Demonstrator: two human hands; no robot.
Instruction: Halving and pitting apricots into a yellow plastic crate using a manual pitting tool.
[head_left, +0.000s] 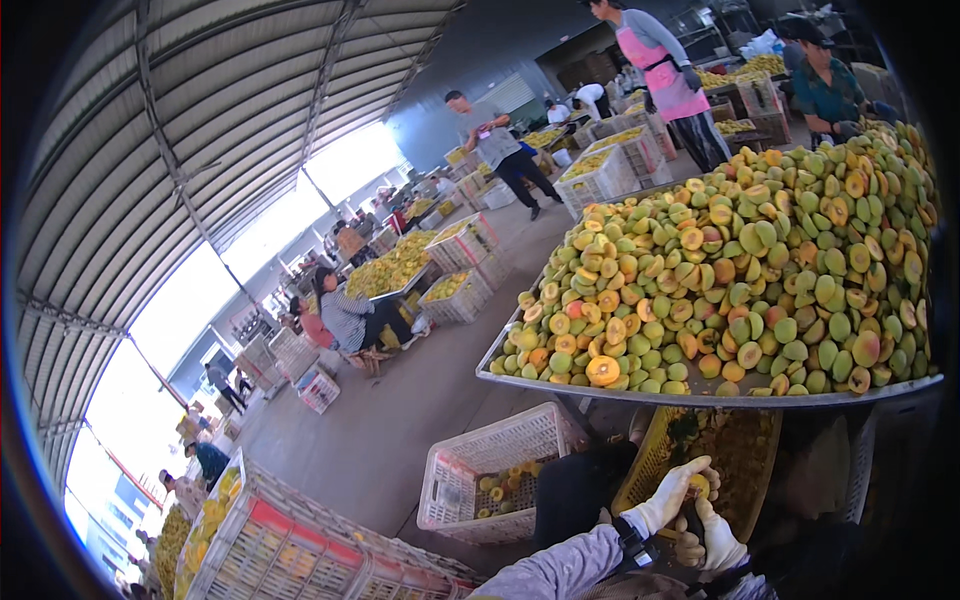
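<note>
Head view, landmark: long grey metal sorting table [700, 398], heaped with green and yellow-orange halved fruit [740, 290]; all places are given against it.
Left hand: white-gloved left hand [672, 492], below the table's front edge, over the yellow plastic crate [655, 455]; fingers curl around a small yellow fruit piece [699, 486], gripping it.
Right hand: white-gloved right hand [718, 542], lower than the left and just beside it, below the table; fingers bent, and it touches a pale round fruit [686, 548]. Whether it clasps the fruit I cannot tell.
Fruit piece: sits at the left fingertips, under the table edge, above the yellow crate's contents.
Yellow crate: tilted under the table, holds dark, mixed scraps.
White crate: white plastic lattice crate [480, 460], on the concrete floor left of the yellow crate, below the table's near corner; a few yellow fruit halves inside.
Sleeve: grey sleeve [560, 565] runs from the lower edge up to the left glove.
Far side of table: person in pink apron [665, 75] stands beyond the heap; seated person in teal top [825, 85] at its far right.
Left of table, well apart: seated person in striped top [345, 315] beside more white crates of yellow fruit.
</note>
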